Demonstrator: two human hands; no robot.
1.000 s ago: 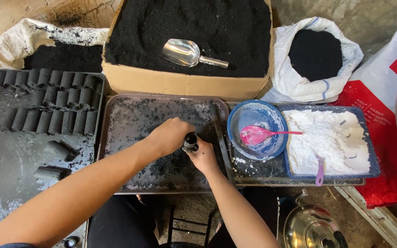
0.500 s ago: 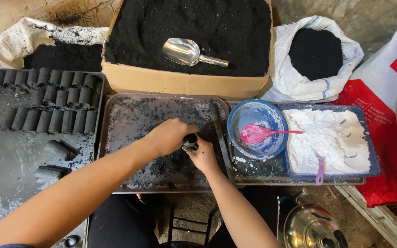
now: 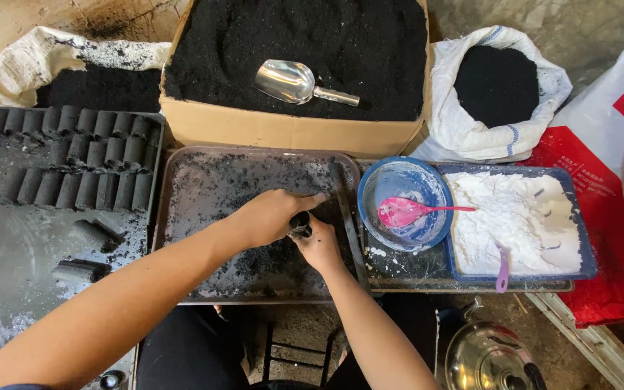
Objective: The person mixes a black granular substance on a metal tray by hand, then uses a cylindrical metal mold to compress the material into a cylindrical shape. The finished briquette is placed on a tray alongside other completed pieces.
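Hands meet over the middle metal tray (image 3: 196, 188), which is dusted with black powder. Left hand (image 3: 272, 215) and right hand (image 3: 319, 245) are pressed together, both clamped on a small black cylinder (image 3: 300, 222) held upright between them above the tray's right half. Rows of finished black cylinders (image 3: 74, 155) lie on the dark tray to the left. A cardboard box (image 3: 290, 133) of black powder holds a metal scoop (image 3: 294, 81). A blue bowl (image 3: 370, 195) with a pink spoon (image 3: 409, 211) sits just right, beside a blue tray (image 3: 586, 267) of white powder.

tray (image 3: 204, 188) left half open | blue bowl (image 3: 399, 180) blocks right
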